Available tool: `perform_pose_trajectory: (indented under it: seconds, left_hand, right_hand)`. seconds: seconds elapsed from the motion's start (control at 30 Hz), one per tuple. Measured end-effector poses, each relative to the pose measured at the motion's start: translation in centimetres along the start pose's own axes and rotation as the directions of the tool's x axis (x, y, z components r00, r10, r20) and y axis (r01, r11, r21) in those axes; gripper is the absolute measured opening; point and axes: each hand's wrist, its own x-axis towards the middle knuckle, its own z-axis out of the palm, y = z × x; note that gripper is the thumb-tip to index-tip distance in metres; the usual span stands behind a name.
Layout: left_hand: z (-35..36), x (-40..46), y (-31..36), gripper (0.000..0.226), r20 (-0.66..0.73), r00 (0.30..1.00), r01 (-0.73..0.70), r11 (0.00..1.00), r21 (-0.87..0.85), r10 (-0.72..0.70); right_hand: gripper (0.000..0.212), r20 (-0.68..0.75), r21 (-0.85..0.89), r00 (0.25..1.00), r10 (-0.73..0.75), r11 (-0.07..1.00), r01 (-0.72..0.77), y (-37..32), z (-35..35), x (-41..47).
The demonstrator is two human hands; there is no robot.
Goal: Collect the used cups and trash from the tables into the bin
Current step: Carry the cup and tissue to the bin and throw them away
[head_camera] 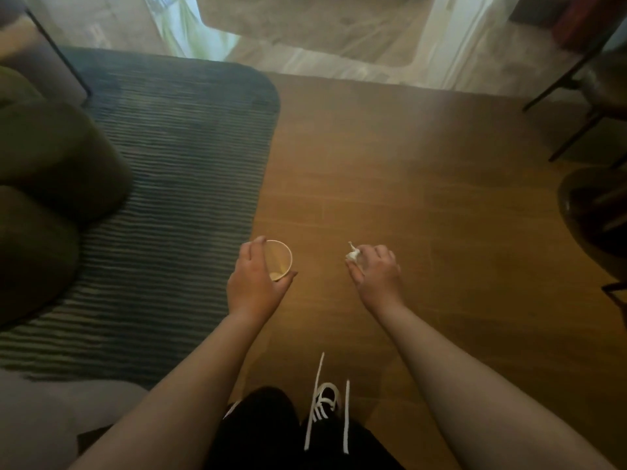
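Centre frame, above wood floor (424, 198): our left hand (252, 283) fingers curled round paper cup (280, 261), mouth up. We judge cup light, crushable; hold mid-wall, gently. Right hand (375, 269) pinches crumpled white paper (353, 254), soft, weightless. No bin in sight.

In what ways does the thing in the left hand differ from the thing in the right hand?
The left hand holds a paper cup, a rigid open vessel with a tan inside; the right hand pinches a crumpled white scrap with no fixed shape. The paper cup is clearly larger than the crumpled white scrap. The cup shows mostly uncovered, while the scrap only sticks out past the fingers. Both are carried above the wooden floor.
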Motion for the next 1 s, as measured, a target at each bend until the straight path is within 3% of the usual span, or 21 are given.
perform_pose_trajectory:
  seconds: [0.3,0.63,1.0]
  left_hand:
    - [1.7,11.3,0.0,0.080,-0.032,0.994,0.104,0.995,-0.004,-0.104]
    - [0.5,32.9,-5.0,0.079,-0.092,0.977,0.192,0.981,-0.010,-0.192]
    - [-0.5,53.1,-6.2,0.081,-0.051,0.977,0.205,0.979,-0.016,-0.206]
  right_hand:
    - [0.032,0.103,-0.008,0.990,-0.093,0.995,0.094,-1.9,2.6,13.1]
    - [0.033,0.124,-0.025,0.962,-0.245,0.968,0.249,-12.0,7.7,35.1]
    - [0.035,0.061,-0.007,0.973,-0.223,0.975,0.224,-18.9,9.7,53.7]
